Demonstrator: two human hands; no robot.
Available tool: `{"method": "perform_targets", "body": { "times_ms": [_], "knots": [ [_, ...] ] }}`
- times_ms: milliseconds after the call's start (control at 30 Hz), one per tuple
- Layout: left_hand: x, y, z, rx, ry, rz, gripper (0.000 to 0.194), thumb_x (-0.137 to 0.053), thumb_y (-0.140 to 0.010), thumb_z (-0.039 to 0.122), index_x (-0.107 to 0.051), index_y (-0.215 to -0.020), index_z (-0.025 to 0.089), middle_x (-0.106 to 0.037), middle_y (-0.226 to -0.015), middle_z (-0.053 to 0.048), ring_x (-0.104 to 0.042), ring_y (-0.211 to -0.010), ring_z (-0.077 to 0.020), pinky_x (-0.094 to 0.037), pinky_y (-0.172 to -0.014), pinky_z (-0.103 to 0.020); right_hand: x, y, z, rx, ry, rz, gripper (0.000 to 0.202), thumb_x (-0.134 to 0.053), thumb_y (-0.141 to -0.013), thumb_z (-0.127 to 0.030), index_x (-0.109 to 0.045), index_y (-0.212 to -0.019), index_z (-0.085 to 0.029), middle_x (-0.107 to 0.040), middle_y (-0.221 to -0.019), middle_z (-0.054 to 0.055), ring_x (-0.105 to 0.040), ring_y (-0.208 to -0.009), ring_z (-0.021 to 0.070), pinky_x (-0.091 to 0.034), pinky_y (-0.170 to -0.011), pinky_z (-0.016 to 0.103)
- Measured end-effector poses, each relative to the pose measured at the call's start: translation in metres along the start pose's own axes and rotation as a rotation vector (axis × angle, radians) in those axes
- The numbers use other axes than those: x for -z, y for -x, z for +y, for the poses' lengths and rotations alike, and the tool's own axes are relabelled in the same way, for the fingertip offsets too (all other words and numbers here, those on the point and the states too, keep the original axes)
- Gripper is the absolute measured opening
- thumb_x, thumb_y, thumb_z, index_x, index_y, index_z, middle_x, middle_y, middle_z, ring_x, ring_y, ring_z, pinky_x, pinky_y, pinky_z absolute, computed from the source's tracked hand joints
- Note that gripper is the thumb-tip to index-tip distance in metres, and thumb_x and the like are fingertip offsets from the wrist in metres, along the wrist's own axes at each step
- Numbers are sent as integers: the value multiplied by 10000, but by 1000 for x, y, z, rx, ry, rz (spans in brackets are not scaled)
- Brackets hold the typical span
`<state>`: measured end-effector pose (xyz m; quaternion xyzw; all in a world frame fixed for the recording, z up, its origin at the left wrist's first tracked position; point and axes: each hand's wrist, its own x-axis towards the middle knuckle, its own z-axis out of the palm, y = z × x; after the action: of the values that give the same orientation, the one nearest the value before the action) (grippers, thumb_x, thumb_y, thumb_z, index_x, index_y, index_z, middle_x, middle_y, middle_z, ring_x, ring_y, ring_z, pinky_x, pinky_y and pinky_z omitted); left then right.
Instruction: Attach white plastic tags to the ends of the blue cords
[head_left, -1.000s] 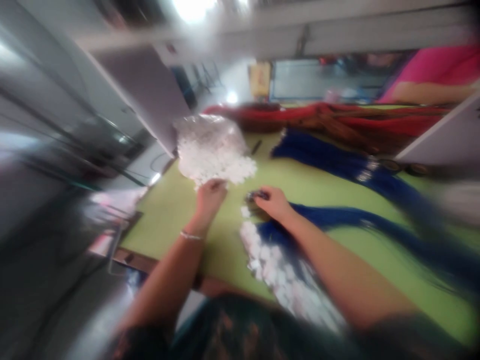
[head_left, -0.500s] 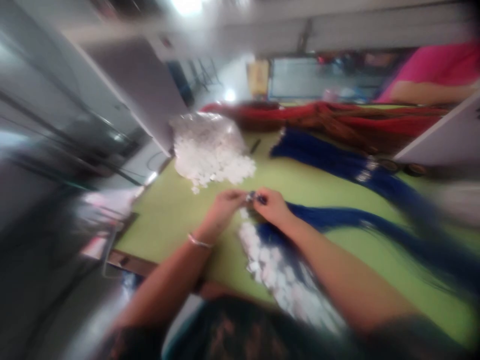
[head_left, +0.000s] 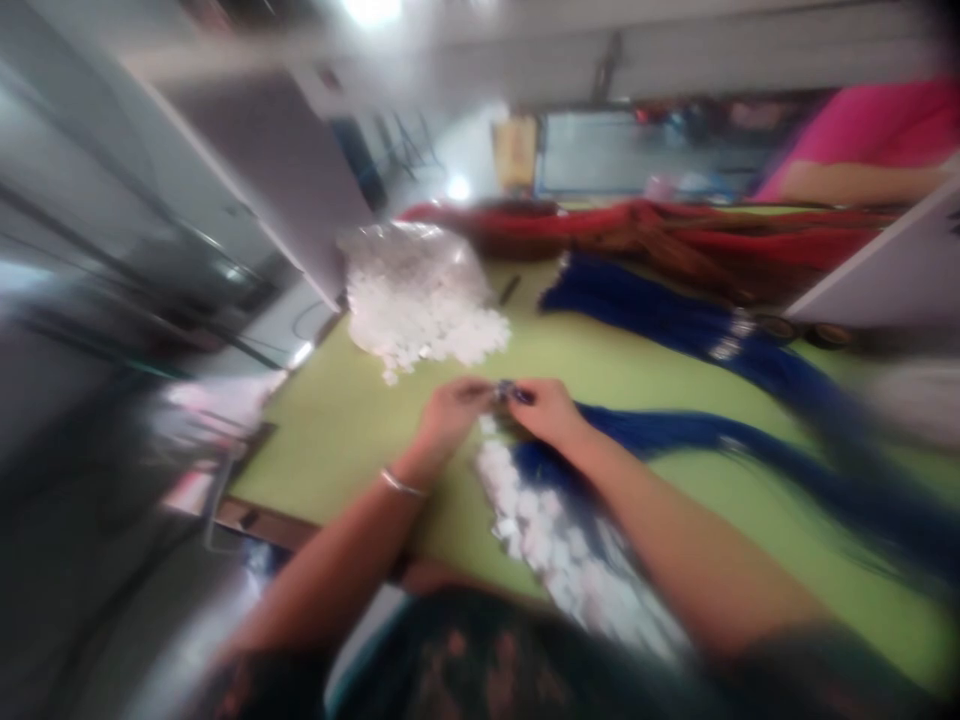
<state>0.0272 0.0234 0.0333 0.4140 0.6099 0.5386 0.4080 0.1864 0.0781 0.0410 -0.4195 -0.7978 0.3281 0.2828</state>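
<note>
My left hand (head_left: 448, 410) and my right hand (head_left: 553, 410) meet over the table, fingertips pinched close together. Between them is a small dark blue and shiny piece (head_left: 504, 388), too blurred to name fully. The fingers of my right hand close round its dark blue end; what the left fingertips pinch is mostly hidden. Below the hands, a row of small white tags (head_left: 551, 530) hangs along blue cords towards my lap. A bundle of long blue cords (head_left: 675, 428) runs from behind my right wrist to the right.
A clear plastic bag (head_left: 442, 250) spills a heap of white pieces (head_left: 427, 320) onto the green tabletop (head_left: 322, 420). Another blue bundle (head_left: 637, 290) lies farther back, before red and brown strands (head_left: 637, 228). A person in a pink sleeve (head_left: 885, 130) is at the far right.
Both hands stay pinched at the same spot. Only a slight shift of the left wrist and the right fingers shows; the things on the table have not moved.
</note>
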Motion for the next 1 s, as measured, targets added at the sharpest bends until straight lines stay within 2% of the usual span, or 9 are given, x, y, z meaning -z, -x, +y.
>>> {"method": "perform_targets", "body": {
  "times_ms": [300,433,600,667,767,800,867,967,1000],
  "knots": [
    [6,3,0,-98,-210,-99,150,-693,-707,274,-713,-804,162,-712,-803,-61,-636,-764,-175,-500,-751,-299,5,-2,-1,-64,-148,-138,226,-585,-743,-311,-628,-601,-140,-586,-551,-12,-512,-554,117,-352,-539,221],
    [13,9,8,-225,-417,-255,117,-627,-762,243,-710,-792,166,-699,-833,-62,-632,-785,-168,-489,-766,-298,8,-8,-1,-243,-222,-82,309,-571,-786,-397,-640,-630,-139,-614,-573,9,-535,-550,131,-366,-520,230],
    [-1,41,9,-404,-456,-597,107,-616,-774,204,-711,-799,160,-709,-846,-78,-639,-803,-169,-495,-788,-293,8,-19,6,-239,-79,77,335,-555,-824,-423,-672,-691,-138,-668,-658,55,-601,-658,180,-400,-585,250],
    [-10,58,9,-453,-507,-634,134,-587,-793,185,-705,-853,172,-707,-881,-72,-632,-832,-170,-488,-815,-297,8,-20,8,-255,-98,115,343,-522,-848,-413,-679,-720,-135,-672,-654,60,-606,-637,175,-416,-597,254],
    [-10,68,9,-499,-514,-648,167,-557,-816,181,-696,-910,185,-701,-937,-69,-627,-889,-171,-478,-856,-296,7,-16,7,-233,-186,26,346,-488,-867,-406,-693,-776,-142,-659,-597,42,-595,-566,153,-445,-608,258],
    [-4,64,10,-491,-508,-609,164,-553,-825,197,-695,-905,184,-698,-951,-74,-628,-890,-172,-482,-849,-295,6,-14,6,-191,-206,-10,318,-514,-851,-401,-697,-799,-146,-674,-625,41,-606,-587,153,-458,-630,262],
    [18,49,12,-434,-554,-376,163,-546,-839,247,-691,-870,177,-689,-958,-92,-626,-860,-179,-491,-809,-308,5,-10,3,-87,-255,-66,255,-602,-788,-367,-702,-878,-150,-718,-767,52,-640,-704,164,-476,-707,271],
    [65,10,17,-288,-787,278,180,-558,-822,281,-670,-895,162,-661,-912,-112,-595,-795,-205,-478,-761,-350,5,-7,-1,-22,-332,-107,282,-656,-729,-303,-686,-960,-145,-726,-901,62,-643,-792,165,-479,-754,279],
    [79,-3,18,-241,-851,427,222,-593,-791,282,-663,-953,147,-648,-966,-132,-589,-811,-216,-470,-765,-356,5,-6,-2,-30,-340,-120,265,-649,-732,-298,-685,-944,-142,-725,-872,59,-635,-751,157,-479,-725,276]
  ]
}}
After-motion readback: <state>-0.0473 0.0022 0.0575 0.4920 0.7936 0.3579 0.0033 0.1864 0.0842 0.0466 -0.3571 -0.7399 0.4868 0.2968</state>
